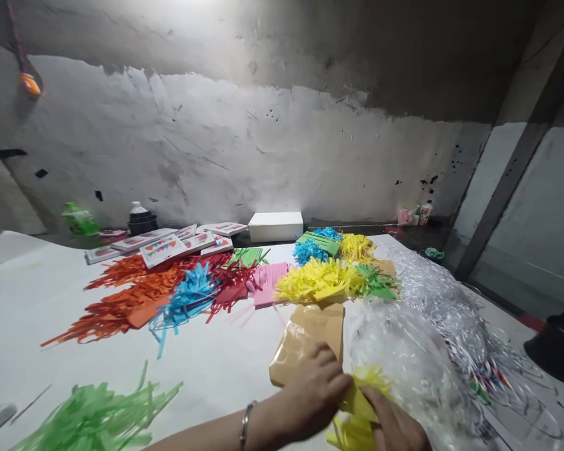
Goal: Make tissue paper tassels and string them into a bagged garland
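Observation:
My left hand (313,394), with a metal bangle on the wrist, pinches a bundle of yellow fringed paper (360,404) at the bottom middle. My right hand (395,426) grips the same yellow bundle from the right, at the mouth of a clear plastic bag (404,357). A brown paper packet (308,338) lies flat just behind my left hand. Beyond it sits a yellow fringed pile (317,280).
Fringed paper piles cover the white table (37,294): orange (122,300), blue (190,297), red (232,282), pink (267,282), green (91,419) at the near left. Printed cards (164,245) and a white box (276,226) lie by the wall. Shredded clear plastic (451,313) spreads right.

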Demonstrator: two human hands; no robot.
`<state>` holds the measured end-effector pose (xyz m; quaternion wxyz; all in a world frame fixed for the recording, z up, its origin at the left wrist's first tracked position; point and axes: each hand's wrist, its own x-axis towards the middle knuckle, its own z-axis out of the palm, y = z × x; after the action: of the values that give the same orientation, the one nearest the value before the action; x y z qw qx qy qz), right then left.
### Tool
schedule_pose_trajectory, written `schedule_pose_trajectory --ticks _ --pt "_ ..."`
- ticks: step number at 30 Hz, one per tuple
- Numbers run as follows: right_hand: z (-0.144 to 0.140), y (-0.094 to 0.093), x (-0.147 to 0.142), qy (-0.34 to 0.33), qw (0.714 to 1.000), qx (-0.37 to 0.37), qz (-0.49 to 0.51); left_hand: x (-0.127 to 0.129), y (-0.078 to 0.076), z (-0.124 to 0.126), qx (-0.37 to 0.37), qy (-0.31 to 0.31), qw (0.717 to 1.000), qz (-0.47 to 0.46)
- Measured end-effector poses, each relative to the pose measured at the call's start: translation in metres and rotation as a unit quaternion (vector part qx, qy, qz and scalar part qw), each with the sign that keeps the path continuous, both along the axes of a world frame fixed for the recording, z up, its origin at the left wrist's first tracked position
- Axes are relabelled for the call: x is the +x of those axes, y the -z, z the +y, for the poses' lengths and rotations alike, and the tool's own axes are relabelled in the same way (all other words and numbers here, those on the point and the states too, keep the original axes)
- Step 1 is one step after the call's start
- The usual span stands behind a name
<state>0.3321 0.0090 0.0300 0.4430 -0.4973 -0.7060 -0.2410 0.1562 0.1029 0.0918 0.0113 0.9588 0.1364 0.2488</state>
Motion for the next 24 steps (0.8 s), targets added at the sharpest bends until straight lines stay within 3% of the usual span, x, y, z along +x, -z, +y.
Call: schedule_pose_trajectory --ticks 2,4,7,10,13,17,24 --pt "0.006 -0.014 -0.011 -0.049 0.998 -0.015 -0.024 -0.021 -0.011 -0.006 0.019 -0.058 0.998 -0.029" --pt "0.009 -0.024 -0.019 -0.064 0.997 -0.029 -0.007 -0.048 -0.027 -0.012 -0.019 -0.080 0.997 -0.008" --pt "0.008 -0.030 -0.026 -0.034 0.999 0.006 0.001 -0.088 -0.049 -0.020 -0.179 -0.042 0.980 0.078" --pt "0.000 -0.033 -0.032 -0.048 0.998 0.038 -0.033 -0.107 -0.059 -0.016 -0.300 -0.046 0.952 0.036" --pt "-0.009 -0.041 -0.042 -0.097 0.992 0.044 -0.071 -0.102 -0.053 -0.007 -0.333 -0.085 0.939 -0.031" --pt "-0.018 -0.053 -0.054 -0.127 0.986 0.053 -0.099 -0.085 -0.035 -0.008 -0.394 -0.059 0.917 -0.022" --pt "-0.023 -0.041 -0.054 -0.106 0.991 0.038 -0.072 -0.100 -0.010 -0.015 -0.350 -0.154 0.916 -0.120"
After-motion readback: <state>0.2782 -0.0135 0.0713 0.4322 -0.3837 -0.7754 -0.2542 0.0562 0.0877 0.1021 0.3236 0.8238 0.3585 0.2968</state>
